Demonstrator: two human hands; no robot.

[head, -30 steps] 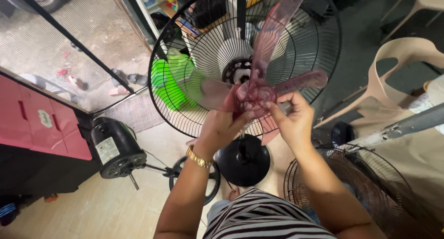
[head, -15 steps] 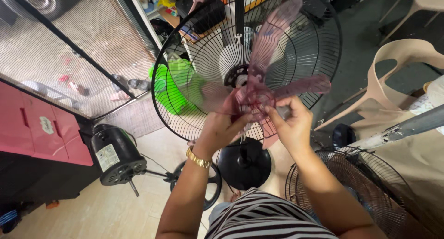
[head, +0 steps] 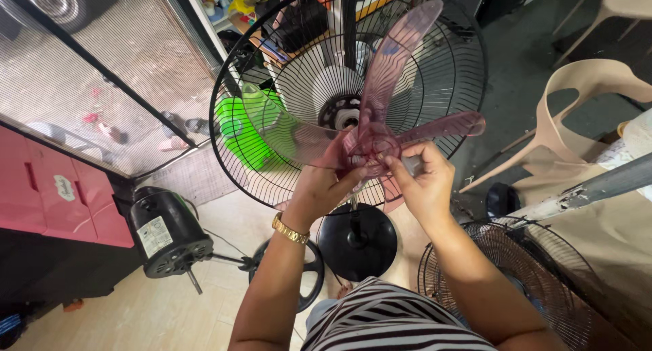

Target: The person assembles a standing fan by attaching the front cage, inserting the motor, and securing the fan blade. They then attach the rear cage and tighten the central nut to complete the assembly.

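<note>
- At far left, well apart from the work, a black cylindrical electric motor with a bare shaft [head: 166, 232] lies on the pale tiled floor [head: 136, 310]; it looks round enough to roll if a foot knocks it.
- The left hand [head: 324, 182], with a gold watch at the wrist, is closed around the near-left side of the hub of the translucent pink plastic fan blade [head: 380, 130]. One vane passes just above its knuckles; if the blade turned suddenly, its edge could catch them.
- The blade sits in front of the round black wire rear guard [head: 238, 154] of a pedestal fan, at the centre, over the motor face. Whether the hub is seated on the shaft cannot be told. If it is cocked, pushing harder could crack the thin plastic or jam it.
- The right hand [head: 424, 178] pinches the hub's right side, fingertips meeting the left hand's across it. Both hands press on one point, so an uneven push could tilt the tall fan on its round black base [head: 358, 242] and tip it.
- Lower right, a second rusty-dark wire fan guard [head: 506, 283] lies just beside the person's right arm; a step back or a dropped blade could tangle in it.
</note>
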